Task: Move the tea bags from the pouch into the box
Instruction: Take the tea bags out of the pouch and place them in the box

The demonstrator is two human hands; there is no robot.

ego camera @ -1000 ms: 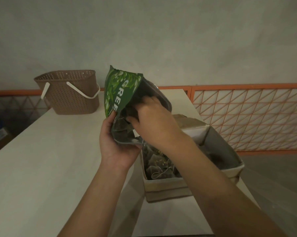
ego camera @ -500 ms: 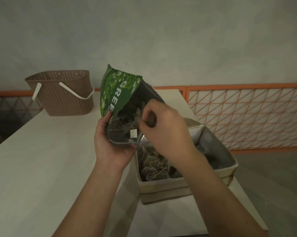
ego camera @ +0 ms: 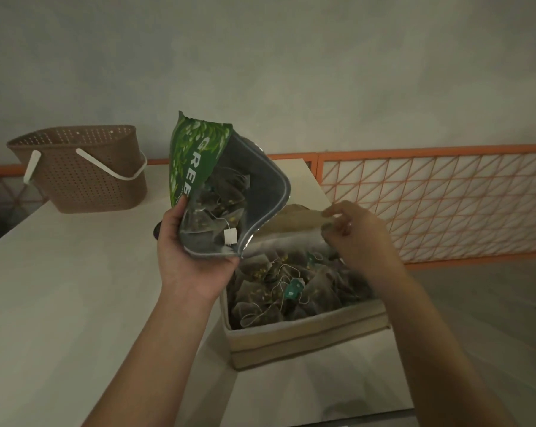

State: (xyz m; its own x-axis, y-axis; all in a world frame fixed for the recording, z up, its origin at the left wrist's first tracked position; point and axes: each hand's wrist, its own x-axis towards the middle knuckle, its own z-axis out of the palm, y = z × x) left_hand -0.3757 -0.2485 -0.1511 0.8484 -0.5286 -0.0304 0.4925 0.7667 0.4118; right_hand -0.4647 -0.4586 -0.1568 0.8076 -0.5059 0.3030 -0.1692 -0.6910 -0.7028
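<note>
Centre frame, left hand [ego camera: 195,260] grips pouch [ego camera: 229,192] tilted mouth-up for access; right hand [ego camera: 357,238] fingers pinch a tea bag [ego camera: 328,226] over the box [ego camera: 307,337].

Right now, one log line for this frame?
left hand: holds pouch open | right hand: tea bag over box | pouch: bags remain

The pouch [ego camera: 195,158] reads "GREE", perhaps cut off.
</note>
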